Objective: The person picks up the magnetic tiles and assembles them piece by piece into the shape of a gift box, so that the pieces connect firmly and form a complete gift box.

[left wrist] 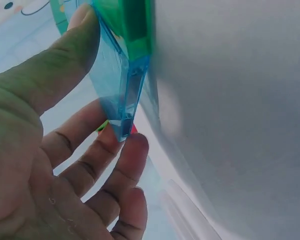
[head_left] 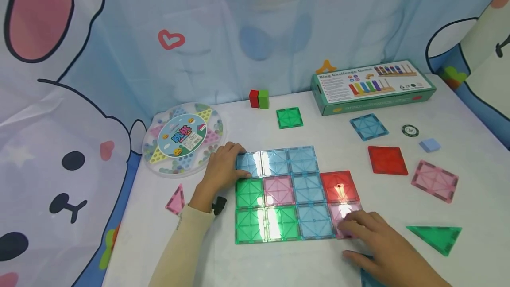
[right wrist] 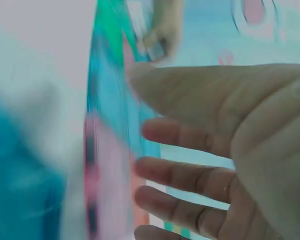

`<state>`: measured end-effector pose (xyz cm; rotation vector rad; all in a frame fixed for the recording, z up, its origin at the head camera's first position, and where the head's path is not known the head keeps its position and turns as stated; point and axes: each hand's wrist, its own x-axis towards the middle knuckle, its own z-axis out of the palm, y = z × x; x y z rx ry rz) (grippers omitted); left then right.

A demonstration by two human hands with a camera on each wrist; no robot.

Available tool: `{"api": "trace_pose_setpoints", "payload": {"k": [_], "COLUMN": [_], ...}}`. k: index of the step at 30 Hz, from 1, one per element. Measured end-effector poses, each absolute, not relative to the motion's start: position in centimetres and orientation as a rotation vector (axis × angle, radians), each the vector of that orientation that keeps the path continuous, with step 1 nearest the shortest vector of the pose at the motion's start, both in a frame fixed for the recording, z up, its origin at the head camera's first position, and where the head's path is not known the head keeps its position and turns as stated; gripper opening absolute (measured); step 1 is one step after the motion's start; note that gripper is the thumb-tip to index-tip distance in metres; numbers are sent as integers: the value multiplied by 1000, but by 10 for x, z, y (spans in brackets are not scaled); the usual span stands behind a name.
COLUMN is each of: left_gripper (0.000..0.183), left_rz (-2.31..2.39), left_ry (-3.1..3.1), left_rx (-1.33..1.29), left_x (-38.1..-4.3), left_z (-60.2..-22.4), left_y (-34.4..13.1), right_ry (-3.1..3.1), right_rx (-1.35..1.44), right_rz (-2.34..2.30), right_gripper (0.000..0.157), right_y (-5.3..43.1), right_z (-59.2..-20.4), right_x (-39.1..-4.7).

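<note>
Left hand (head_left: 224,166) at ten o'clock of the translucent tile panel (head_left: 307,188), thumb and fingers gripping the corner blue tile (head_left: 252,163), probably anchoring it. Right hand (head_left: 374,240) at four o'clock, fingers loosely spread over the end pink tile (head_left: 339,210), perhaps squaring it; contact unclear.

A green box (head_left: 372,87) lies right; a round game board (head_left: 183,138), left.
</note>
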<state>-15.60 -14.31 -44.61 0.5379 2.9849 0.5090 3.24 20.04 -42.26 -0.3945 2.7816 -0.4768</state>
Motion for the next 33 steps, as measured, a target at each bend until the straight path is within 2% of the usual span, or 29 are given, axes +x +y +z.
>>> {"api": "trace_pose_setpoints", "payload": {"k": [5,9,15,21,27,33], "left_gripper": [62,62,58,36,26,20], "left_rz": [506,479,521,741,945,1049], "left_ry": [2970,2955,3053,3213,3278,2914], "left_rx": [507,472,612,694,480,154], "left_x": [-157,-156,-148,-124,-86,-30], "left_z": [-447,-452,-453,-431,-409,-413], "left_y": [-144,-147,-144,-152,-181,-215], "right_ry": [2854,2869,2812,2858,2837,2818], "right_rx": [-932,-1159,-1128,-1147,-1129,-1151], "right_rz": [-440,-340,-150,-148,-195,-286], "right_gripper": [78,86,90,90,91,88], "right_y": [155,122,107,109,114,117], "right_z": [-420,-435,-455,-453,-452,-453], "right_x": [-11,-60,-88,-92,-94,-91]}}
